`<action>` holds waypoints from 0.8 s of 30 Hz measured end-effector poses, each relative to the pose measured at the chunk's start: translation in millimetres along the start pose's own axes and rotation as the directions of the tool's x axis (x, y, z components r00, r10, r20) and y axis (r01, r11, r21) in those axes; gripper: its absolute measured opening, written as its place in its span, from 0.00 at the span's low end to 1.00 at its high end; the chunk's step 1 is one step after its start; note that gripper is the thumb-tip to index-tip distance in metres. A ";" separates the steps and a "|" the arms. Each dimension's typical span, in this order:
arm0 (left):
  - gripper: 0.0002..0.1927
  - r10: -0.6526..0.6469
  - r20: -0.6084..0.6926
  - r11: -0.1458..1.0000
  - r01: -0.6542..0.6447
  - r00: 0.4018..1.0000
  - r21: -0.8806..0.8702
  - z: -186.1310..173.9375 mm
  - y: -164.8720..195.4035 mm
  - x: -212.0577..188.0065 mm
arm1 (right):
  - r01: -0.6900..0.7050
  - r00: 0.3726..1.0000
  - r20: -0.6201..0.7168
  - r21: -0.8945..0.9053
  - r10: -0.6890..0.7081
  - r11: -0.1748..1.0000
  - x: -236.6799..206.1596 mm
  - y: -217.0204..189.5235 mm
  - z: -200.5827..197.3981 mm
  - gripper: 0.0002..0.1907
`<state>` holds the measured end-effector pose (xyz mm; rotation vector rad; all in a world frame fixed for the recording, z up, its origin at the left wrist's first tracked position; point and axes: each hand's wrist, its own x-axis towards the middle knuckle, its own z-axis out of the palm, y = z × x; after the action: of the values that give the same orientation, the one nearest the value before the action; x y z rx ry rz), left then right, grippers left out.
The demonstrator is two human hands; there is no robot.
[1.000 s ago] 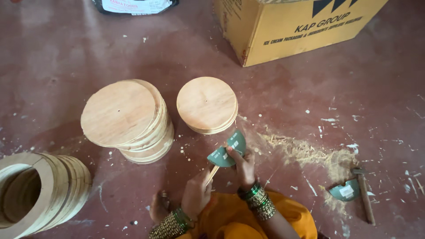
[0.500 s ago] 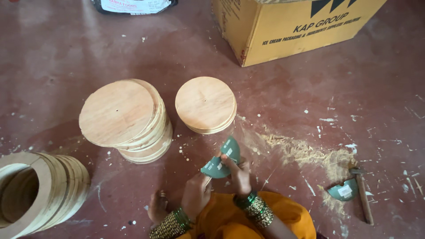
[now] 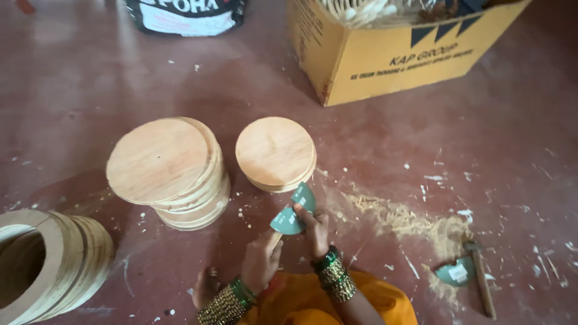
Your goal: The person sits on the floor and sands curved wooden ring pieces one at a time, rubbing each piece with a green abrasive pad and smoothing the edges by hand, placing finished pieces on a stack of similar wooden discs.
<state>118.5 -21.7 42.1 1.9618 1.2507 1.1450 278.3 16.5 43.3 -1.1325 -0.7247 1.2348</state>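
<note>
Single view, head-worn, looking steeply down at a reddish floor (image 3: 120,72) from above the seated person. Landmark: the small stack of wooden discs (image 3: 276,153), roughly frame centre. Camera faces forward and away from the body; orange clothing (image 3: 313,301) at the bottom edge, below the landmark, marks the near side. A yellow cardboard box (image 3: 385,66), cut by the top edge, lies beyond and right of the landmark, the far limit. Close range: hands fill the lower centre just under the landmark. No second view overlaps.
</note>
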 end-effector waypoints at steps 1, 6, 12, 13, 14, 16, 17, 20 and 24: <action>0.19 0.000 0.020 1.000 0.000 1.000 -0.004 -0.3 0.9 1.0 | -0.013 1.000 -0.002 0.039 0.013 0.999 1.7 -2.3 0.0 0.11; 0.25 0.030 0.057 1.000 -0.029 0.998 -0.007 3.0 0.2 7.7 | -0.109 0.992 -0.036 0.166 0.117 0.980 9.3 2.9 -5.1 0.09; 0.21 0.057 0.117 0.998 -0.061 0.991 0.031 7.2 1.8 -9.1 | 0.675 0.596 0.214 -0.656 -0.774 0.338 55.7 -3.4 -48.2 0.12; 0.24 0.065 0.130 0.998 -0.065 0.989 -0.007 6.9 2.4 -14.3 | 0.315 0.853 -0.261 -0.436 -0.453 0.843 62.6 -8.5 -60.6 0.06; 0.27 0.072 0.144 0.997 -0.066 0.987 -0.046 6.5 1.8 -17.3 | -0.128 0.856 -0.501 0.040 0.130 0.991 65.2 -10.8 -68.7 0.12; 0.22 -0.072 0.054 0.997 0.074 0.996 -0.026 6.9 -3.7 -13.8 | 0.172 0.895 -0.269 -0.530 -0.356 0.830 61.2 -12.7 -75.0 0.16; 0.19 -0.149 0.006 0.989 0.149 0.989 -0.024 7.5 -7.1 -10.1 | 0.323 0.853 -0.051 -0.730 -0.519 0.603 50.1 -13.0 -73.6 0.18; 0.20 -0.010 0.011 0.999 0.010 1.000 0.053 5.5 -14.6 -2.1 | -0.205 0.907 -0.327 0.206 0.264 0.957 18.3 -1.5 -33.3 0.23; 0.18 -0.058 0.073 0.998 0.055 0.996 0.039 -0.7 -11.7 -2.6 | -0.056 0.989 -0.144 -0.148 0.035 0.987 -4.7 1.9 6.5 0.25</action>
<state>112.2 -19.1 32.2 1.9646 1.2886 1.0195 270.7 13.6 44.3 -1.3544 -0.6982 1.1392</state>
